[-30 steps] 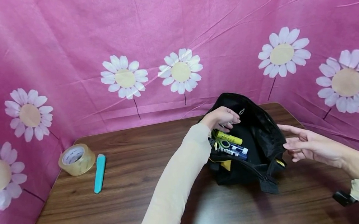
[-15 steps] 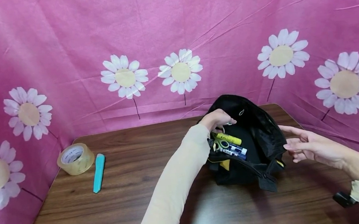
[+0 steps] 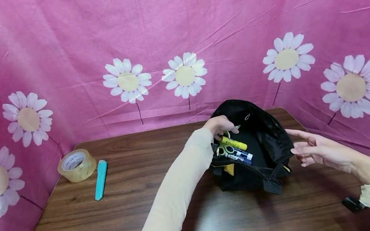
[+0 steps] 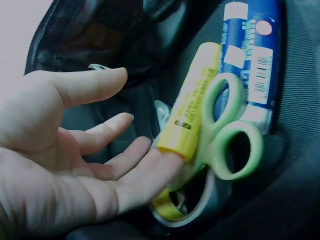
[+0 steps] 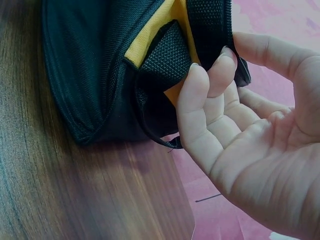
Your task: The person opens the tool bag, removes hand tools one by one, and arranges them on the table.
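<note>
My left hand [image 3: 218,125] is inside the open black bag [image 3: 244,179], near its left wall. In the left wrist view its fingers are spread and loosely bent, and the lowest one touches the end of a yellow printed tube [image 4: 190,100]. Green-handled scissors [image 4: 217,157] lie against that tube. Two blue tubes with labels [image 4: 262,55] rest behind the scissors. Below them a pale curved rim [image 4: 187,220] shows, its kind unclear. My right hand [image 3: 322,150] pinches the bag's right rim; the right wrist view shows its fingers by the zipper [image 5: 229,25].
A roll of clear tape [image 3: 78,173] and a turquoise cutter-like tool [image 3: 101,180] lie at the left of the brown wooden table [image 3: 124,218]. Pink flowered cloth [image 3: 229,14] hangs behind and at both sides.
My left hand has shifted a little left and down within the bag, and more of the yellow tube shows. The right hand stays at the rim.
</note>
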Motion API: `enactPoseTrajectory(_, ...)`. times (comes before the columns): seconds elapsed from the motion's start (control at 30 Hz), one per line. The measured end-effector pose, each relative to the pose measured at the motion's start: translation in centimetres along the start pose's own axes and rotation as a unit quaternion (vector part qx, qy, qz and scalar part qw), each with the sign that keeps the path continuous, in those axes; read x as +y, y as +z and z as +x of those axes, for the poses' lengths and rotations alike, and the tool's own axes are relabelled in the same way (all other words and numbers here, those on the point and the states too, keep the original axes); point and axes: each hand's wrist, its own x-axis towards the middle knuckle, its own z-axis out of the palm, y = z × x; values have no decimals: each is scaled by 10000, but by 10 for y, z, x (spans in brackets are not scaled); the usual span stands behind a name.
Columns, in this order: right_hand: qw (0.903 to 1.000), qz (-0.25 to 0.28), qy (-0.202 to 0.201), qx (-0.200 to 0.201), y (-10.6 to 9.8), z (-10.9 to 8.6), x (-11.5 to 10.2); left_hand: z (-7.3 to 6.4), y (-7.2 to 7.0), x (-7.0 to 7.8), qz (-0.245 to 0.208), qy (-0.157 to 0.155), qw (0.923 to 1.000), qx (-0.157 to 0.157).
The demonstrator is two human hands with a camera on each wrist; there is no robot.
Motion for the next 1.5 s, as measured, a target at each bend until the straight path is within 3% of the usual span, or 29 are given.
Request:
enactPoseTrajectory(0.13, 10000, 45, -10, -44, 0, 1, 3, 5, 5, -7, 180, 188, 9995, -196)
enactPoseTrajectory(0.37, 10000, 51, -23, -56, 0, 1, 5, 12, 15, -16, 737, 618, 9951, -215)
enactPoseTrajectory(0.63, 9998, 191, -11, -84, 0, 1, 6, 15, 21, -16, 991, 701, 9926, -96)
enactPoseTrajectory(1.0, 9996, 206, -9, -169, -1, 1, 5, 15, 20, -18, 477, 717, 9960, -221)
enactPoseTrajectory(1.23, 9996, 236, 56, -140, 1, 3, 3, 15, 19, -16, 246, 454, 9982, -290)
enactPoseTrajectory(1.37, 9995, 272, 56, -154, 2, 4, 3, 15, 17, -14, -282, 341, 9979, -478)
enactPoseTrajectory(1.5, 9995, 272, 46, -172, 2, 3, 3, 16, 17, -13, -941, 222, 9928, -712)
